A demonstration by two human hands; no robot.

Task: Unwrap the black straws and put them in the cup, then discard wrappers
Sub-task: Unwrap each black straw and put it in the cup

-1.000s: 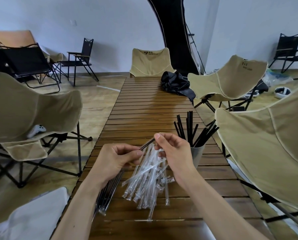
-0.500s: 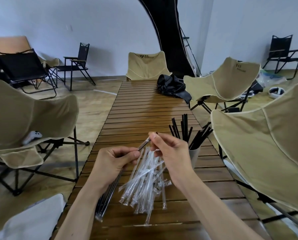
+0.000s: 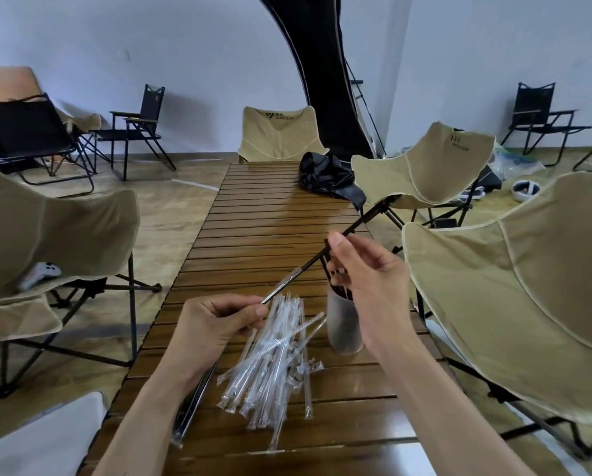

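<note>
While the right hand point(image 3: 366, 269) pinches a thin black plastic straw point(image 3: 325, 255) between thumb and forefinger above the right side of the slatted brown wooden tabletop point(image 3: 270, 214), the left hand point(image 3: 215, 324) is closed on the lower end of the clear plastic wrapper point(image 3: 281, 286) that sheathes the straw's lower part. That straw runs on a slant, low at the left hand and high toward the right edge of the tabletop, its upper half bare and black. Just below the right hand, near the right edge, stands a frosted grey plastic cup point(image 3: 343, 324), upright, with dark straws inside it; their tops are mostly hidden behind the fingers. Between the two forearms, toward the near edge, lies a loose heap of empty clear wrappers point(image 3: 274, 365), fanned out and overlapping. Beside that heap, under the left wrist and close to the left edge, lies a small bundle of wrapped black straws point(image 3: 191, 407), lengthwise along the tabletop. A crumpled black fabric bag point(image 3: 325, 176) sits at the far right corner. Beige canvas folding chairs point(image 3: 507, 269) stand along both long sides and at the far end.
</note>
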